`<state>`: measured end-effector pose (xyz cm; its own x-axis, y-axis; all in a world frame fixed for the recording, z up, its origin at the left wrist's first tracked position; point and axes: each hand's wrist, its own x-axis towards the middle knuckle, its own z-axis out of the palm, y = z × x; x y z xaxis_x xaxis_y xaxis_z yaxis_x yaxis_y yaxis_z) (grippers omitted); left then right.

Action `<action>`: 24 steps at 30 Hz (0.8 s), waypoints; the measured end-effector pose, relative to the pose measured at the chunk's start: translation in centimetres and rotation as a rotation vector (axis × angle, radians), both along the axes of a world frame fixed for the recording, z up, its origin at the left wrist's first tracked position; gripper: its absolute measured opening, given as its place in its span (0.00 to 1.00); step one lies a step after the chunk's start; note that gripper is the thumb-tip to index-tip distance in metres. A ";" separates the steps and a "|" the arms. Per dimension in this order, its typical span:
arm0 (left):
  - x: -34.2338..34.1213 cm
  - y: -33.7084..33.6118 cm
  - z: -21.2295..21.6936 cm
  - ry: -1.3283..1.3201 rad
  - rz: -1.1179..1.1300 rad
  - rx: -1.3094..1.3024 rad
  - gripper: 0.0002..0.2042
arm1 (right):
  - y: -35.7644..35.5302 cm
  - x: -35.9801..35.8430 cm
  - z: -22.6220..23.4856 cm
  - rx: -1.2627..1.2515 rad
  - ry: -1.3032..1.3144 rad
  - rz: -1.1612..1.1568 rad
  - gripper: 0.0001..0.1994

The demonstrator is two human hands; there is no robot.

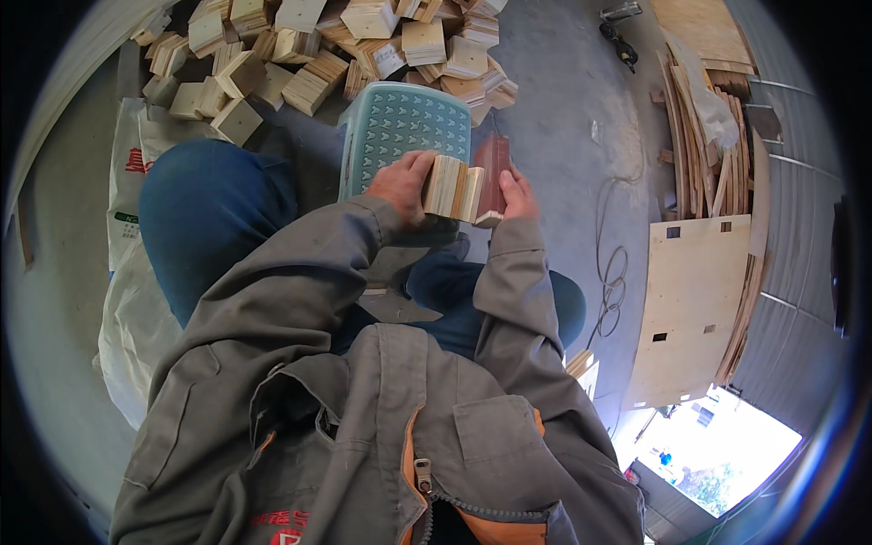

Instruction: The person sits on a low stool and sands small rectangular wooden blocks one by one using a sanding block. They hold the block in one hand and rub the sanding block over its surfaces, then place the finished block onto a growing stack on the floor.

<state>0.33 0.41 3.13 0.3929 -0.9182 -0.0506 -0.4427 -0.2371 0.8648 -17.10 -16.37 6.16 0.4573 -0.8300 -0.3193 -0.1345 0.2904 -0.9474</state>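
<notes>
Plywood stack (pixel 445 188): it sits between your hands, at the near right corner of the green plastic stool (pixel 406 118); whether it rests there or hangs just above, I cannot tell.
Left hand (pixel 400 188): your fingers are closed partway, clasping the stack's left side, over the stool's near edge.
Right hand (pixel 518 195): your grip curls round the outer side of the dark-red piece (pixel 491 173), just right of the stool.
Weight and stiffness: expect the wood to be rigid, and moderately heavy for its size.
Surface: the layered edges look dry and should grip well, though they may splinter; the red face looks smoother and could slide.
Best hold: press the broad outer faces from both sides, since the layers may slip apart if they are loose.
Wooden blocks (pixel 423 43): heaped beyond the stool, pale like your stack.
</notes>
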 end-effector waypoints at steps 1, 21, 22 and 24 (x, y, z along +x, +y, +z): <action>0.0 0.0 -0.1 -0.013 0.002 -0.008 0.47 | -0.4 0.4 0.2 -0.011 -0.005 0.010 0.23; 0.0 -0.5 0.1 0.110 -0.035 0.024 0.56 | 9.9 -9.3 2.4 0.145 0.015 -0.130 0.23; 0.0 -0.4 -0.5 0.116 -0.025 0.008 0.55 | 9.8 -9.4 2.0 0.149 0.024 -0.139 0.23; 0.2 -0.4 -1.6 0.226 -0.012 -0.038 0.53 | 9.5 -9.1 1.3 0.121 0.056 -0.133 0.23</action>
